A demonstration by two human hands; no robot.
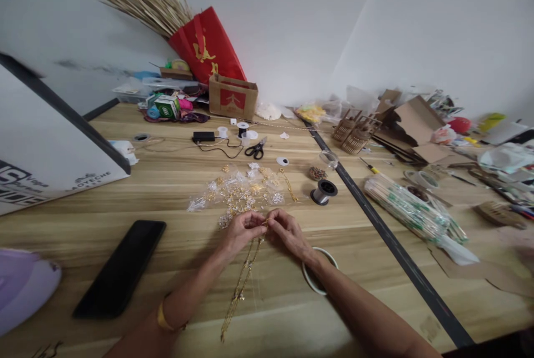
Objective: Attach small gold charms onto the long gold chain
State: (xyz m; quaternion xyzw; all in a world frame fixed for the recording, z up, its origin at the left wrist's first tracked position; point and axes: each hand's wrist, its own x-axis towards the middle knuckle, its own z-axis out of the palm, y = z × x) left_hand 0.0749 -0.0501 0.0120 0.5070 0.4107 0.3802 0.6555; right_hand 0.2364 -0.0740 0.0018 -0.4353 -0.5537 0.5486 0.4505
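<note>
My left hand (246,230) and my right hand (286,230) meet fingertip to fingertip over the wooden table. Both are closed in a pinch on the upper end of a gold chain necklace (246,269). From the fingers the chain trails in two strands down the tabletop, with small clear-looking beads or charms along it. What exactly sits between the fingertips is too small to make out. Just beyond my hands lies a spread of gold and clear beads and charms (246,191), partly in little plastic bags. A short gold chain (287,184) is beside them.
A wire spool (324,192), black scissors (256,149) and a dish of brown beads (317,173) stand beyond. At left are a black phone (120,269) and a white box (50,147). Wrapped sticks (409,210) lie right of the dark strip (375,219).
</note>
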